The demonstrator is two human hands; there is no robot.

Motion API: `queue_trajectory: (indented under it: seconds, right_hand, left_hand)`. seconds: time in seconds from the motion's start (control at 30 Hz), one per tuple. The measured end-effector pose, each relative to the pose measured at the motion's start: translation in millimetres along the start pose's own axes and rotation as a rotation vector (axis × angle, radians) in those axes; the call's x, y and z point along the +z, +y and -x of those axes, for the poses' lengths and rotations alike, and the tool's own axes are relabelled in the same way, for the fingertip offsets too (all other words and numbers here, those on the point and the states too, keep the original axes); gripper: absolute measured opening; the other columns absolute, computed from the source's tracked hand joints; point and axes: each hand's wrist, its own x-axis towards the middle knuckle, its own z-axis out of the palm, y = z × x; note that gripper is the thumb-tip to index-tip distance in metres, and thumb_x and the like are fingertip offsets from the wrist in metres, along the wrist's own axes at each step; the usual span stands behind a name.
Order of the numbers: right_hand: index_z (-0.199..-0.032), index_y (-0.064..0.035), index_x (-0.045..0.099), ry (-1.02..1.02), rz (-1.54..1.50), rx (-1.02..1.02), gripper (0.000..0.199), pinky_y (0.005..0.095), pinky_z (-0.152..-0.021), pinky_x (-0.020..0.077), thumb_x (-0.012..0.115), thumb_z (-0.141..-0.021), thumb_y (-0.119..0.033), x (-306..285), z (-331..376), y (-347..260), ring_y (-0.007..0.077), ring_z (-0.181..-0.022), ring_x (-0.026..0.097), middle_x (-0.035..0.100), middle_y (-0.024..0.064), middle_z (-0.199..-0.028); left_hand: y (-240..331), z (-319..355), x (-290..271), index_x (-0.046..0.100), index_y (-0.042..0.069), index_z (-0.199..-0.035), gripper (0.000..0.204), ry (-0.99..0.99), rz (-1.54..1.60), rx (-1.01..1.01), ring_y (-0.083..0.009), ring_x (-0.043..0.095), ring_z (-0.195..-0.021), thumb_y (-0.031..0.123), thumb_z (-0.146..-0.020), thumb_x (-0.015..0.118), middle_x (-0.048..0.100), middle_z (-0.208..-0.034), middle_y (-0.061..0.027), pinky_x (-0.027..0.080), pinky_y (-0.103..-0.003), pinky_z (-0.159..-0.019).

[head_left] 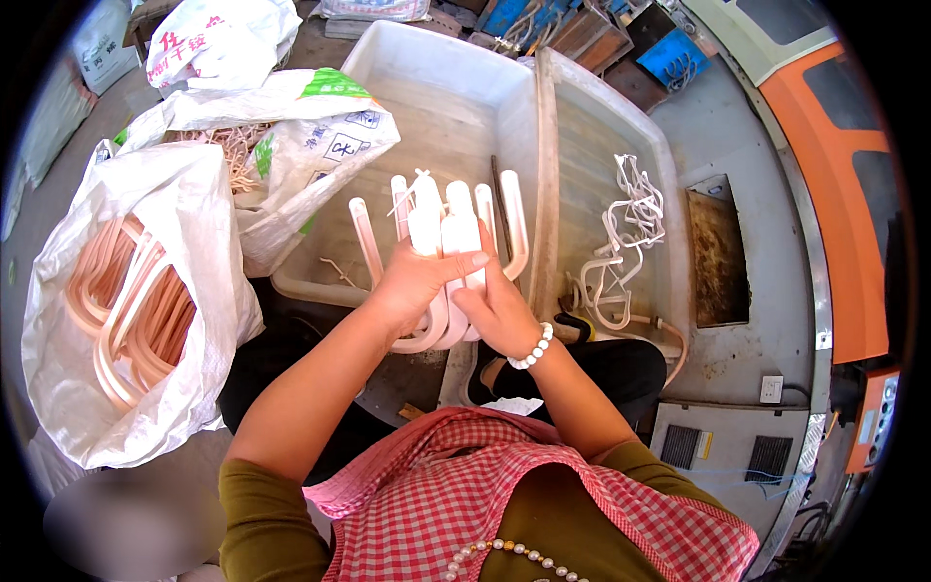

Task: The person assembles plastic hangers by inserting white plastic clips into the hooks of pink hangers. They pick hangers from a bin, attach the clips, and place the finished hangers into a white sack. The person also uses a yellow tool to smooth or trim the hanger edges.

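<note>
Both hands, left hand (pixel 419 281) and right hand (pixel 497 312), clamp a bundle of white hangers (pixel 448 254); their lower bends stay hidden behind the fingers.

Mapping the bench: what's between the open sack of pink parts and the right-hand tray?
Head view: the left tray, with both hands holding white U-shaped parts over it.

Plastic hangers (pixel 441 252) in both hands (upright)

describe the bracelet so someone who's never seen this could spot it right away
Start at the two big pale plastic tubs side by side in the middle. Just below them both hands grip a bunch of white U-shaped plastic pieces. The bracelet circles the right hand's wrist: round white beads, the only jewellery on either arm.
</note>
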Motion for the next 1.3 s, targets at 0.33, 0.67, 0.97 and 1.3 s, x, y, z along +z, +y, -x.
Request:
queue_trajectory:
  seconds: [0.33, 0.67, 0.97, 1.3]
  right_hand:
    - [-0.125, -0.0012, 0.052, 0.111, -0.485, 0.321, 0.043, 0.0271, -0.082, 0.0483, 0.052, -0.096, -0.033, -63.9, -44.6, 0.0, 0.0137, -0.093, 0.06, 0.062, 0.0072, -0.108]
    - [-0.11, -0.0073, 0.05, 0.197, -0.806, 0.128, 0.018, 0.0347, -0.081, 0.0494, 0.055, -0.093, -0.013, -61.6, -53.3, -24.2, 0.0181, -0.086, 0.061, 0.061, 0.0075, -0.092]
    - [-0.11, -0.0119, 0.048, 0.318, -1.249, 0.193, 0.018, 0.0432, -0.089, 0.0488, 0.05, -0.095, -0.02, -66.5, -27.6, -6.5, 0.0261, -0.091, 0.061, 0.059, 0.0084, -0.089]
    - [-0.101, 0.0032, 0.061, 0.067, 0.445, -0.675, 0.02, 0.0388, -0.088, 0.0457, 0.047, -0.09, -0.005, -7.1, 8.8, -53.0, 0.0242, -0.095, 0.059, 0.06, 0.0147, -0.104]
  left_hand:
    - [-0.7, 10.9, 1.8, 0.056, 0.003, -0.106, 0.043, -0.077, -1.167, 0.249, -0.0341, 0.062, -0.09, 0.024, -0.073, 0.074, 0.066, -0.092, -0.0171, 0.048, -0.041, -0.078]
    - [-2.3, 12.9, 0.2, 0.055, 0.004, -0.101, 0.038, -0.118, -1.401, 0.194, -0.035, 0.062, -0.09, 0.027, -0.074, 0.07, 0.066, -0.091, -0.0156, 0.047, -0.045, -0.076]
    - [-12.7, 11.5, 3.0, 0.059, 0.003, -0.108, 0.051, -0.145, -1.018, 0.216, -0.0329, 0.063, -0.089, 0.03, -0.069, 0.075, 0.066, -0.093, -0.0184, 0.048, -0.04, -0.08]
    - [-7.7, -17.0, -12.0, 0.059, 0.001, -0.111, 0.039, 0.036, -0.544, -0.052, -0.0144, 0.062, -0.09, 0.01, -0.076, 0.074, 0.066, -0.099, -0.0076, 0.048, -0.03, -0.081]
